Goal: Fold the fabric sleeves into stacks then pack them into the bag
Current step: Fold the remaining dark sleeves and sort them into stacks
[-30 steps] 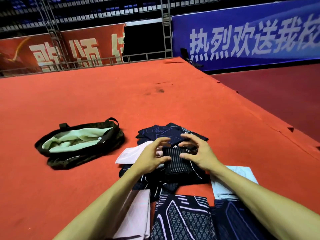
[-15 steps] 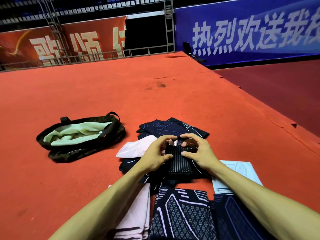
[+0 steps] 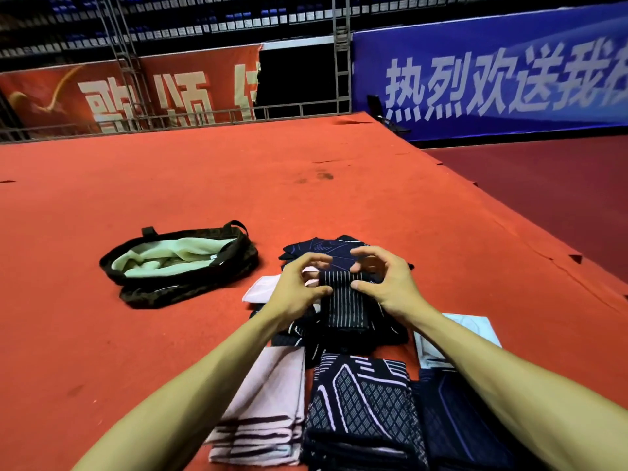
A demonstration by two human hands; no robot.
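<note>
Fold step: striped sleeve (image 3: 343, 307) mid-fold.
Grip: L hand (image 3: 299, 288) & R hand (image 3: 389, 283) pinch its top edge; next, flatten it and add to stack (image 3: 360, 402).

The red carpet (image 3: 204, 185) bears an open dark bag (image 3: 153, 295), a loose sleeve pile (image 3: 326, 248) and three folded stacks (image 3: 360, 402).

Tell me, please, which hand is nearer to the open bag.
Left. The left hand holds the striped sleeve just right of the bag; the right hand holds the sleeve's other side, farther away.
</note>
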